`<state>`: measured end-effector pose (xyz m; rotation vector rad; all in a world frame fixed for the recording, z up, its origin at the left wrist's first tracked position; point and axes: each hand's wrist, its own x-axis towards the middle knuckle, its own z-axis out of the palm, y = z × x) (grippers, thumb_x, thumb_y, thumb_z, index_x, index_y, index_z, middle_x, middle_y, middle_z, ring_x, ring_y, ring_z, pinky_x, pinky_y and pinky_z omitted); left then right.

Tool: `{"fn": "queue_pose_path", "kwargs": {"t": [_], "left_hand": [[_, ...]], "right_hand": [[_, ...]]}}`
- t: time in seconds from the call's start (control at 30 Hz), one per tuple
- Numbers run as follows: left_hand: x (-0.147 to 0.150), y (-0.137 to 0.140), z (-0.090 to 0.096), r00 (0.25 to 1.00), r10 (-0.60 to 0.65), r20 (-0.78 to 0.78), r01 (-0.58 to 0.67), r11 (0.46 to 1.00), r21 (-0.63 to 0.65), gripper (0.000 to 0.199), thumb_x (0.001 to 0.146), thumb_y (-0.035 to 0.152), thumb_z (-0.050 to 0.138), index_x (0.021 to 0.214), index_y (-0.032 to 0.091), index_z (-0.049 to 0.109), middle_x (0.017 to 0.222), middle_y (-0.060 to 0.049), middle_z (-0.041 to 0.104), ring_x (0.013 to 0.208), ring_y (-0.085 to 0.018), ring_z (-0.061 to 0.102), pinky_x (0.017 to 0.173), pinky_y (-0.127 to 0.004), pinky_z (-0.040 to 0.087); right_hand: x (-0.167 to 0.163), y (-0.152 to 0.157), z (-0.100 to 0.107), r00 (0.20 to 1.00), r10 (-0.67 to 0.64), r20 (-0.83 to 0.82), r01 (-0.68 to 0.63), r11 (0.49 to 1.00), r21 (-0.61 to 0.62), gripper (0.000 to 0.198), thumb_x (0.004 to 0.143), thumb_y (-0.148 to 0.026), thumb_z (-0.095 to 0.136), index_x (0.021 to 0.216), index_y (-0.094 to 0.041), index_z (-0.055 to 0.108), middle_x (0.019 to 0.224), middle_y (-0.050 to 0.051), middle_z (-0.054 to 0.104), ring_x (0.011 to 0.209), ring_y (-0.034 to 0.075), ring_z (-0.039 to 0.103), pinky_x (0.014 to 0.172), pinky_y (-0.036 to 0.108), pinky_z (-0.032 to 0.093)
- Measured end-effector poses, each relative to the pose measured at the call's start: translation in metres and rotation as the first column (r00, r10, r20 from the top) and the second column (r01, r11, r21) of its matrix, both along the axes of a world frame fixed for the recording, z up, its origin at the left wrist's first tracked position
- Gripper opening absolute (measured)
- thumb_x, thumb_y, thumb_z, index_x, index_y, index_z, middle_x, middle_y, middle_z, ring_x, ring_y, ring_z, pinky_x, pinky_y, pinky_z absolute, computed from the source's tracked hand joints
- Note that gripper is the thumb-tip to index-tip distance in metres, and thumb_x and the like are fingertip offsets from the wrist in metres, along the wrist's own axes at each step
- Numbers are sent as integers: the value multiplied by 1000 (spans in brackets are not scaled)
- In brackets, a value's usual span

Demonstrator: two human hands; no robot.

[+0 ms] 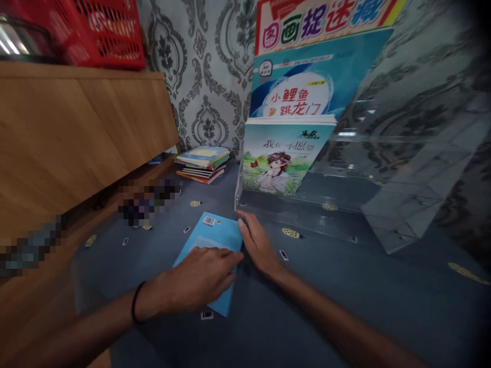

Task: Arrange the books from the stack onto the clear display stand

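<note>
Left hand [199,281] flat on blue book [215,236]; right hand [258,245] touching edge.

book [215,236] under both hands | display rack [383,168] behind it | book stack [202,163] behind-left

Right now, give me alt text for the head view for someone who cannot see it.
Both hands rest on a blue book lying flat on a grey cloth: left hand on its cover, right hand at its right edge. Behind, a clear stepped stand displays three children's books.
</note>
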<state>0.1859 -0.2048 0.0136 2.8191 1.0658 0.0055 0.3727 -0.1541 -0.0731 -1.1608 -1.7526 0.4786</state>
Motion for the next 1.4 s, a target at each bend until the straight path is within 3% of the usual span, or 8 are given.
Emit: {"fn": "queue_pose_path", "kwargs": {"t": [0.07,0.17,0.33,0.47,0.6,0.87,1.17,1.4], "left_hand": [[-1,4,-2,997,-1,76,-1,1000,22,32,105,26,39,131,22,56,121,-10,72,110,-25,71,92,-37,58],[-23,31,-18,985,142,93,-153,980,130,34,106,24,34,131,19,57,133,-13,67,122,-27,66,104,-45,53],[-65,72,-63,951,229,210,-243,969,42,46,107,39,36,145,17,49,156,-14,50,146,-27,46,120,-50,37],[-83,87,-78,922,178,344,-160,984,-80,47,106,43,39,145,19,51,156,-12,50,147,-24,43,122,-48,34],[-91,92,-69,868,150,473,-85,984,-156,41,104,36,43,139,20,56,145,-11,61,137,-23,54,117,-44,42],[-90,85,-68,809,221,544,-154,974,-167,38,101,24,40,135,18,57,133,-10,68,121,-21,64,108,-40,50],[-88,79,-72,696,301,652,-262,952,-159,38,101,22,37,136,17,53,122,-10,73,113,-20,69,102,-38,53],[-87,74,-71,712,269,649,-244,961,-131,38,101,19,37,136,17,50,120,-9,72,111,-18,68,102,-35,53]], "right_hand": [[2,3,-5,1000,-3,31,4,1000,-25,41,105,-46,36,131,-23,57,129,12,66,124,28,61,107,50,49],[4,3,-7,991,27,132,-24,999,-21,37,103,-42,41,130,-23,59,130,13,66,125,29,61,105,51,50],[2,-7,4,948,22,317,-49,996,79,31,102,-29,44,123,-20,64,127,15,68,121,31,62,101,55,50],[-21,-31,19,830,225,510,-352,921,166,28,103,-18,42,111,-16,69,119,14,72,116,26,65,103,50,51],[-50,-47,29,639,396,659,-559,828,45,30,105,-23,44,122,-14,67,135,14,68,133,26,57,115,49,45],[-60,-35,25,648,398,650,-423,897,-128,56,104,-41,48,149,-7,48,158,22,44,152,33,35,126,59,27],[-59,-18,33,660,438,610,-413,890,-191,52,105,-40,46,149,-13,49,155,18,50,149,30,39,125,59,27],[-71,-9,34,667,357,654,-327,929,-173,53,102,-35,52,146,-5,51,152,21,52,146,34,42,124,59,28]]}}
